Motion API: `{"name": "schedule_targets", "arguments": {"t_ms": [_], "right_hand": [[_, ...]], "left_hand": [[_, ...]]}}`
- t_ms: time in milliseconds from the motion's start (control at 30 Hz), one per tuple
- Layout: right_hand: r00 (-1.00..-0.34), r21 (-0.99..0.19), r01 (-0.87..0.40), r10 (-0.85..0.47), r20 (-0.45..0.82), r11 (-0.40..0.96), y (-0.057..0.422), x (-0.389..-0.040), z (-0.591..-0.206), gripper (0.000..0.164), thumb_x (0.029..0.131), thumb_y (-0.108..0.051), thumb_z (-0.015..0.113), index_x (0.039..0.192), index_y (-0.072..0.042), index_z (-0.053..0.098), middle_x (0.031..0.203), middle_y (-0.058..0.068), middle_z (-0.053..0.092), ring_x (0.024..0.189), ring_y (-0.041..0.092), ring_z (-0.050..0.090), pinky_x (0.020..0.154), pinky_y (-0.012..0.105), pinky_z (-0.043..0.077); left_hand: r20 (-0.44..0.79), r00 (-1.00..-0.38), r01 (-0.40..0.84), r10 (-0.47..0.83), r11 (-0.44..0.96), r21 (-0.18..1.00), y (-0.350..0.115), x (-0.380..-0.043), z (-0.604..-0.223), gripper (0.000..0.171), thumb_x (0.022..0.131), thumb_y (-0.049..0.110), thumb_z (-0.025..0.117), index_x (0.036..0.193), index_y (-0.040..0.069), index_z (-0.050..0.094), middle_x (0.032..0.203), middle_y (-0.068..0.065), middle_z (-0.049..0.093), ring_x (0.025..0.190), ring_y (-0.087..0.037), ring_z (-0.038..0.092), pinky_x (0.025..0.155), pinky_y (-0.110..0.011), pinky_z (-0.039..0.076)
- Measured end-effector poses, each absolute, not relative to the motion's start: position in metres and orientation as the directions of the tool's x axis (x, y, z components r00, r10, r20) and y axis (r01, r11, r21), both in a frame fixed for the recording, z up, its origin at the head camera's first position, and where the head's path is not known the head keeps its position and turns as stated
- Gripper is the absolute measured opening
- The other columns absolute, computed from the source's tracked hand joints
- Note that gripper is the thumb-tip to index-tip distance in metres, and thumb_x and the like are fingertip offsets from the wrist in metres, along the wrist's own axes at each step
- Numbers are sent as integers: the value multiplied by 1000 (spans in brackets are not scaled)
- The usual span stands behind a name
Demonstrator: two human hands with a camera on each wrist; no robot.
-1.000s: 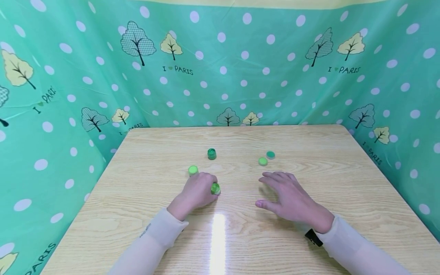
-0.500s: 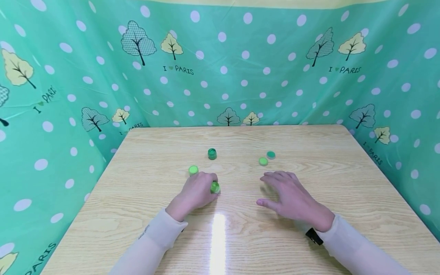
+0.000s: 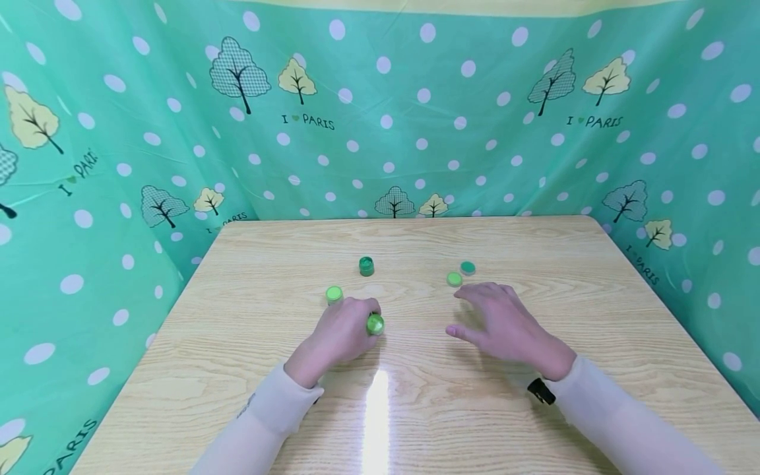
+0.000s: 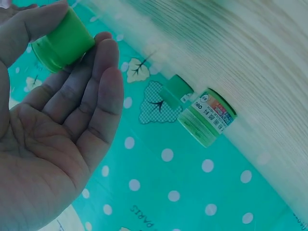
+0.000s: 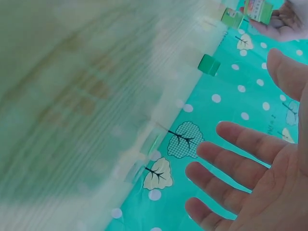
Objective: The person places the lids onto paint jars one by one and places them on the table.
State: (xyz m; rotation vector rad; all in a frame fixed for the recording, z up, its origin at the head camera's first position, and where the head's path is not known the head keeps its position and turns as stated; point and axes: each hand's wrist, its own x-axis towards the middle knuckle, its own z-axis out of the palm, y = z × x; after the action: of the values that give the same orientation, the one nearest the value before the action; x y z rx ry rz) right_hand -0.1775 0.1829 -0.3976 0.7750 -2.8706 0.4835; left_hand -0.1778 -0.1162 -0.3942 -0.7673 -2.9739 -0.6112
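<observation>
A small bright green paint jar [image 3: 375,324] is held between thumb and fingers of my left hand [image 3: 343,331]; its rounded green end faces up toward the head camera. In the left wrist view the jar [image 4: 72,41] sits at the fingertips. Just beyond that hand stands a light green paint jar [image 3: 334,294] with a printed label [image 4: 209,113]. My right hand [image 3: 505,324] hovers over the table with fingers spread and nothing in them. Nearest to it lie a light green lid [image 3: 454,279] and a dark green lid [image 3: 468,268], side by side.
A dark green jar [image 3: 366,266] stands farther back on the wooden table [image 3: 534,257]. Green dotted cloth [image 3: 386,158] hangs behind the table and along both sides. A bright light reflection crosses the near tabletop.
My left hand has shifted slightly right, and the jar in it shows more of its round end. The right hand has moved a little forward, closer to the lids.
</observation>
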Motion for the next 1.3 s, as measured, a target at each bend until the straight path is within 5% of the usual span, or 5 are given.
{"name": "schedule_targets", "arguments": {"t_ms": [367,1300], "right_hand": [[-882,-310,-468,-419,215,827,182,-196,-395,64,81,-59,63,131,-18,56,134,9,55,126,31,45,102,52,28],[-921,-251,-389,-374,108,886,176,-244,-402,52,85,-39,68,127,-8,59,127,11,59,117,33,49,98,52,32]], "left_hand": [[137,-873,482,468,781,397,-117,-175,-392,17,71,8,71,84,16,65,70,6,59,57,-7,49,52,-21,43],[146,-853,514,500,763,392,-107,-167,-388,18,67,16,75,84,18,68,72,9,59,61,-5,51,53,-20,43]]}}
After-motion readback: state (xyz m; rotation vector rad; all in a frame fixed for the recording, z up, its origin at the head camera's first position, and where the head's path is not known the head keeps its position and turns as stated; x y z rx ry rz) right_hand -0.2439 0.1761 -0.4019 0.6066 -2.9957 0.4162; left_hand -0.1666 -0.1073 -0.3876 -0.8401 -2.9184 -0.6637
